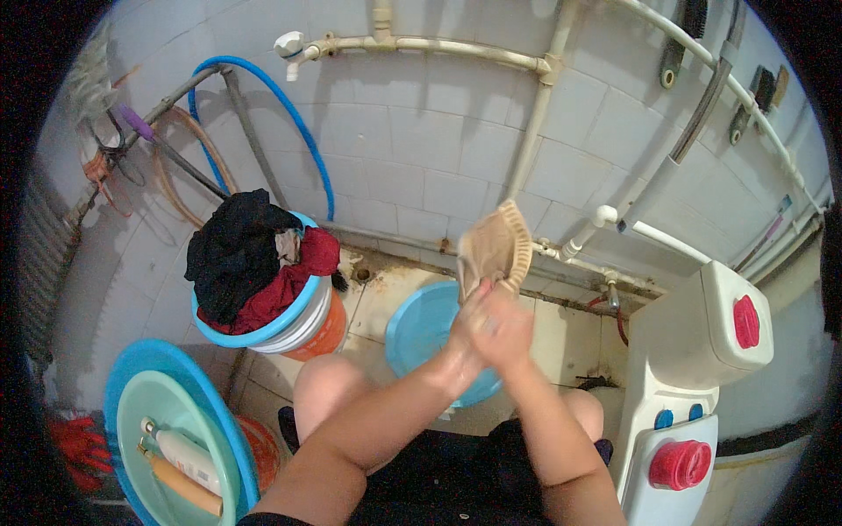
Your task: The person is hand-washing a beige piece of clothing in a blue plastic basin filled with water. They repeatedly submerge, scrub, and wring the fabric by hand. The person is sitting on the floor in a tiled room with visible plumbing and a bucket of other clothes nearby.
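Note:
A wet-looking beige piece of cloth point(491, 245) with a ribbed, elastic-like edge stands up from my hands; its exact kind does not show. My left hand point(470, 337) and my right hand point(507, 326) are pressed together around its lower end, fingers closed. Both hands are blurred, and they hide the bottom of the cloth. Beneath them, a light blue basin point(405, 326) sits on the tiled floor, partly covered by my hands and forearms.
Left, black and dark red clothes point(241, 254) heap over a blue-rimmed basin point(230, 335) on an orange bucket point(317, 335). Nearer, a green basin point(132, 412) holds a white bottle point(182, 458). White jugs point(680, 324) with red caps stand right. Pipes point(438, 44) line the wall.

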The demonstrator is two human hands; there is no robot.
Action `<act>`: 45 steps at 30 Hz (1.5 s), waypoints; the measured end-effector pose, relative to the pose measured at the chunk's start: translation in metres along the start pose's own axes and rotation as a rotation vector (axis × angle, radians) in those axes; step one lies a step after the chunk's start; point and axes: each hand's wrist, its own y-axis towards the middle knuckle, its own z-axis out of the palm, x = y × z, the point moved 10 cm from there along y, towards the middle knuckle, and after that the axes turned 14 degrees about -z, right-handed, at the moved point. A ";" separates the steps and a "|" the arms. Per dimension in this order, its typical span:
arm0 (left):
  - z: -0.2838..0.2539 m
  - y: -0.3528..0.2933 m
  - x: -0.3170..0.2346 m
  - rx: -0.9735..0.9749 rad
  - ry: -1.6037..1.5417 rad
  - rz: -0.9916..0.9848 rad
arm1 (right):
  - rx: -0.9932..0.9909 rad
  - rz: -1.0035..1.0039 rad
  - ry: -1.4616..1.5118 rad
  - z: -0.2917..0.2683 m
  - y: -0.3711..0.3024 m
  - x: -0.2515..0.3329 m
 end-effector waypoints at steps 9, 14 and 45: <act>-0.045 0.005 0.005 -0.182 -0.150 0.103 | 0.001 0.220 0.165 0.030 -0.026 -0.041; -0.047 -0.001 -0.010 -0.365 -0.179 0.052 | -0.209 0.627 0.654 0.034 -0.041 -0.083; -0.062 0.000 0.001 -0.432 -0.117 0.091 | -0.201 0.386 0.279 0.021 -0.037 -0.083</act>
